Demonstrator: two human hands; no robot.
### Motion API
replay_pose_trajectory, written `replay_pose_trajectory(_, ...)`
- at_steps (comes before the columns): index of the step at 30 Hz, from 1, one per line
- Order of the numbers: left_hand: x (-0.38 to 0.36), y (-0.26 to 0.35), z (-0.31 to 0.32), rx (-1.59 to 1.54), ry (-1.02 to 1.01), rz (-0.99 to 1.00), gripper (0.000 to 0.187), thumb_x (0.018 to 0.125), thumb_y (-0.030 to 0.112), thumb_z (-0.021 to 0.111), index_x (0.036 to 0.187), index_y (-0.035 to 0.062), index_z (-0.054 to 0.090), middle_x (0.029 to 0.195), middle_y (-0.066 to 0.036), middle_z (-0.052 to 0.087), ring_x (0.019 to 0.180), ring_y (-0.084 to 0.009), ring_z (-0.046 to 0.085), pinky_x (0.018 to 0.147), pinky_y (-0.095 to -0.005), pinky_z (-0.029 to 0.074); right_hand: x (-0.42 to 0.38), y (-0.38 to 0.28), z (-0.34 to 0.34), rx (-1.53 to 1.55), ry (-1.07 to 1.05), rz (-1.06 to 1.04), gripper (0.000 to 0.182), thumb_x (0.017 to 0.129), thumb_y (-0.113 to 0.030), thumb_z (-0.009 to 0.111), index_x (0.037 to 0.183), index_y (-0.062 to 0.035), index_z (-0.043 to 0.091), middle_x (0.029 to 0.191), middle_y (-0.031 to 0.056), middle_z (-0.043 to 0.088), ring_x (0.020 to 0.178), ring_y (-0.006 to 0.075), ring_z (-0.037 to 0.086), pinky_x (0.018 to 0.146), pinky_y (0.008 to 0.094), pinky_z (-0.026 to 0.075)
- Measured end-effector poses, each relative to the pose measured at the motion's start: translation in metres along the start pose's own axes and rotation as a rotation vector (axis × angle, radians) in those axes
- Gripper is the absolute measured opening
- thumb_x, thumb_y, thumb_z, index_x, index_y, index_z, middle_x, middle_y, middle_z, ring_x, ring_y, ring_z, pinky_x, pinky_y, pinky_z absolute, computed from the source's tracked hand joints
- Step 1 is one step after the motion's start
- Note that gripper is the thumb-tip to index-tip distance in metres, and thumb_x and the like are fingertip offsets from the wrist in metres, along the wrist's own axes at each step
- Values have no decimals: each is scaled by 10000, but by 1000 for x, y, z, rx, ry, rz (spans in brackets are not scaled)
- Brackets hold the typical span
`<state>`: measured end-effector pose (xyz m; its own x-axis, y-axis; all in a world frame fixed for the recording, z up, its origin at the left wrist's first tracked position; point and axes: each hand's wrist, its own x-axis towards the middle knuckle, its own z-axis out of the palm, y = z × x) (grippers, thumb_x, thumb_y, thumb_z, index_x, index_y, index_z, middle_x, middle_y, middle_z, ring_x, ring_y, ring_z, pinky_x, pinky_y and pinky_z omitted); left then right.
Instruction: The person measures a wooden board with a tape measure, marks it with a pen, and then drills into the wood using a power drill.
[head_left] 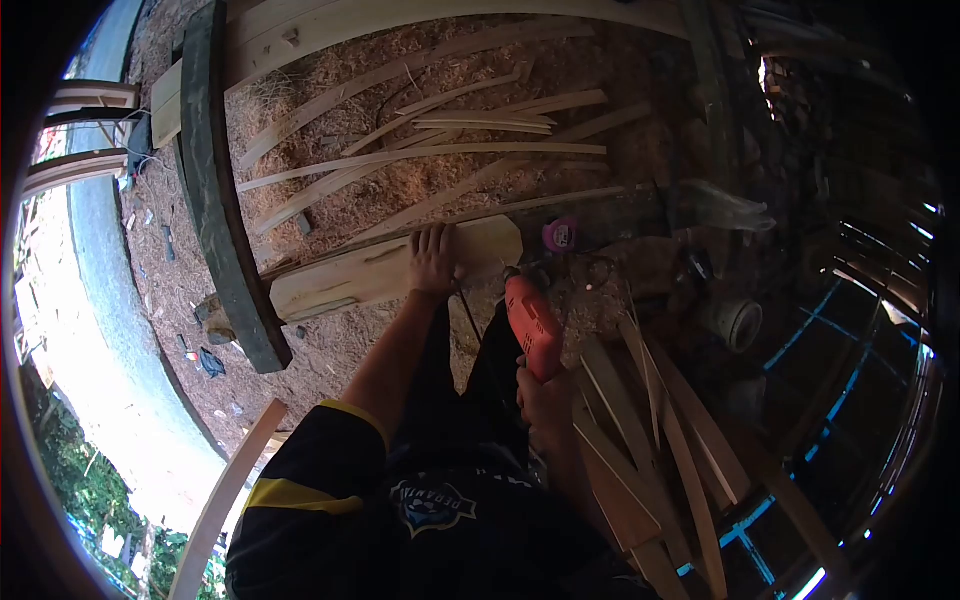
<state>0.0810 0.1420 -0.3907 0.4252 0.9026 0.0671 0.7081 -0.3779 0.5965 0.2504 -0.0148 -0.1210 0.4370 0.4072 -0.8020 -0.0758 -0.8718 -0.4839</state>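
My left hand [432, 262] lies across a pale wooden board [345, 278], fingers hooked over its far edge and holding it. This board has an angled right end and rests on a dark beam. In my right hand [545, 398] is a red power drill [533, 325], gripped by its handle. The drill's chuck points away from me, with its front right by the near edge of the board's right end. A dark cord hangs down beside my left hand. Just right of the board end, a small purple round item [559, 235] sits on the dark beam.
A thick dark timber [225, 200] crosses at the left. Several thin wood strips [480, 125] lie on the shavings-covered ground beyond the board. More planks [660, 440] lean close to my right side. A pale round container [738, 325] stands further right.
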Motion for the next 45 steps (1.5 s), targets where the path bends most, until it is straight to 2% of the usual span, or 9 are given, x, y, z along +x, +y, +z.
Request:
replay_pose_trajectory(3, -1, -2, 2, 28, -34, -11, 839, 865, 499, 589, 1519, -21, 512, 1440, -276, 574, 1386, -485, 506, 1256, -628, 295, -1, -3, 0, 26, -18, 27, 219, 931, -108, 698, 1098, 33, 712, 764, 91, 706, 588, 160, 691, 562, 350, 526)
replay_pose_trajectory(10, -4, -5, 5, -14, -63, -24, 824, 876, 470, 587, 1540, -7, 485, 1470, -271, 554, 1387, -499, 498, 1261, -645, 295, 3, -6, 0, 41, -36, 45, 221, 931, -107, 696, 1108, 26, 694, 717, 61, 665, 567, 151, 657, 563, 350, 514)
replay_pose_trajectory(13, -5, -4, 5, -1, -48, -18, 855, 965, 612, 452, 1548, -12, 501, 1464, -274, 572, 1391, -504, 503, 1249, -637, 296, 6, -8, -2, 5, -27, 16, 212, 935, -116, 692, 1093, 25, 689, 724, 69, 676, 588, 166, 684, 573, 351, 520)
replay_pose_trajectory(18, -6, 7, -7, 3, -40, 12, 922, 913, 534, 583, 1642, -7, 426, 1618, -276, 470, 1510, -494, 435, 1325, -635, 242, 11, -14, -12, -110, -90, 24, 203, 940, -135, 688, 1071, 20, 680, 757, 95, 704, 638, 194, 735, 598, 357, 540)
replay_pose_trajectory(21, -12, 0, -8, 3, -110, 93, 983, 900, 516, 610, 1696, -6, 363, 1705, -269, 396, 1593, -475, 367, 1342, -630, 230, 17, -2, -13, 47, -132, 12, 197, 934, -132, 687, 1066, 13, 679, 783, 112, 709, 622, 203, 730, 602, 373, 547)
replay_pose_trajectory(25, -18, -3, -10, 91, -182, 91, 1002, 892, 495, 624, 1713, -5, 340, 1750, -251, 358, 1638, -453, 321, 1348, -620, 229, 17, -10, -12, -60, -142, 75, 204, 922, -135, 692, 1066, 9, 687, 827, 138, 725, 684, 238, 752, 650, 398, 564)
replay_pose_trajectory(27, -17, 2, -7, 161, -216, 47, 996, 893, 493, 623, 1712, -2, 345, 1765, -242, 345, 1655, -437, 300, 1357, -604, 222, 27, 16, -8, -78, -111, -106, 199, 953, -87, 661, 1122, 19, 655, 657, 39, 622, 504, 121, 609, 477, 320, 458)
replay_pose_trajectory(33, -13, 7, -12, 201, -295, 6, 1085, 859, 493, 697, 1733, -1, 286, 1804, -210, 275, 1679, -381, 259, 1379, -562, 190, 35, 29, -10, -116, -107, -180, 161, 957, -88, 652, 1084, 10, 665, 626, 24, 600, 492, 116, 599, 479, 323, 449)
replay_pose_trajectory(45, -9, 8, -13, 242, -301, 28, 1088, 866, 522, 682, 1731, -5, 282, 1807, -207, 271, 1692, -375, 237, 1380, -556, 192, 37, 27, -5, -153, -70, -281, 138, 955, -95, 659, 1054, -4, 688, 664, 28, 635, 553, 120, 647, 533, 322, 487)
